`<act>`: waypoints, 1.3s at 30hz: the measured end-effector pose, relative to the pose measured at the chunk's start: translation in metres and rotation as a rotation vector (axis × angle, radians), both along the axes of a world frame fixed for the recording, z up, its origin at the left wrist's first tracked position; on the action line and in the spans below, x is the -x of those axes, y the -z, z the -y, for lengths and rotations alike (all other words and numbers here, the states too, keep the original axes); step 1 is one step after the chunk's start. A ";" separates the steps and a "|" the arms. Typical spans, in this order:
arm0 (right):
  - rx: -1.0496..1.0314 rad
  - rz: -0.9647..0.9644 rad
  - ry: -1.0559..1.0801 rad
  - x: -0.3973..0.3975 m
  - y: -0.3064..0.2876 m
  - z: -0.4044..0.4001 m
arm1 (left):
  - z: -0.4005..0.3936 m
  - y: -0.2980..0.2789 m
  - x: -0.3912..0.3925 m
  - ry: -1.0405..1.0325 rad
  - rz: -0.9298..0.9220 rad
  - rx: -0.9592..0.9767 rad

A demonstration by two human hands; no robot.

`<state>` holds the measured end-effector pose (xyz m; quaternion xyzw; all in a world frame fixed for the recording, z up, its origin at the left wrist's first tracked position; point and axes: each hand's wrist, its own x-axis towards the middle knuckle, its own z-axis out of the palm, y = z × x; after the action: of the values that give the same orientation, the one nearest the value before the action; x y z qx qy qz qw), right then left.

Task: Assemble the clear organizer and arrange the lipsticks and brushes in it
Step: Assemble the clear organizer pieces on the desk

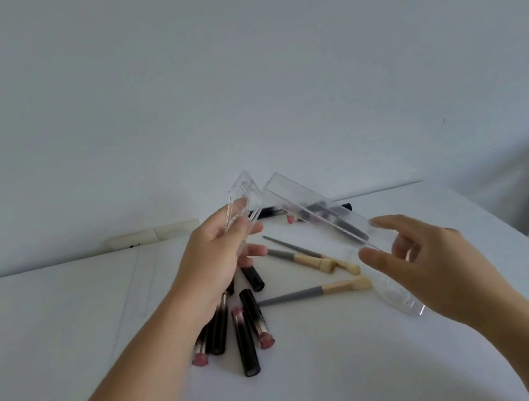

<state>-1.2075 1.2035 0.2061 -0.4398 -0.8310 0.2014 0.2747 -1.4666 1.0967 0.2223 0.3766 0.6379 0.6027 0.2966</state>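
Nearest us, at lower centre of the frame, the lipsticks (242,328) lie loose in a cluster on the white tabletop (69,335), with the brushes (315,291) just beyond them toward the centre. None is stored yet, so we judge the step in hand to be joining the clear parts.

At right of centre, our right hand (439,262) holds the near end of the long clear panel (326,225) between thumb and curled fingers. The panel slopes up and away toward the centre of the frame.

At left of centre, our left hand (217,259) grips the short clear piece (242,200), which tilts upward. The two upper ends sit near each other; we cannot tell whether they touch.

To do this well, we should:
1. Locate the slot on the short piece.
2. Square both edges before pressing.
3. Push steadily, without twisting, as clear plastic probably cracks.

Farthest off, a dark pencil-like item (292,209) lies along the tabletop's back edge.
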 end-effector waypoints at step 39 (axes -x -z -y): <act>-0.256 0.137 -0.331 0.073 -0.012 0.016 | 0.049 -0.013 0.037 -0.125 0.140 0.178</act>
<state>-1.2801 1.1872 0.2178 -0.2717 -0.9274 0.1063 0.2341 -1.5041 1.0474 0.2352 0.2656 0.6887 0.5859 0.3345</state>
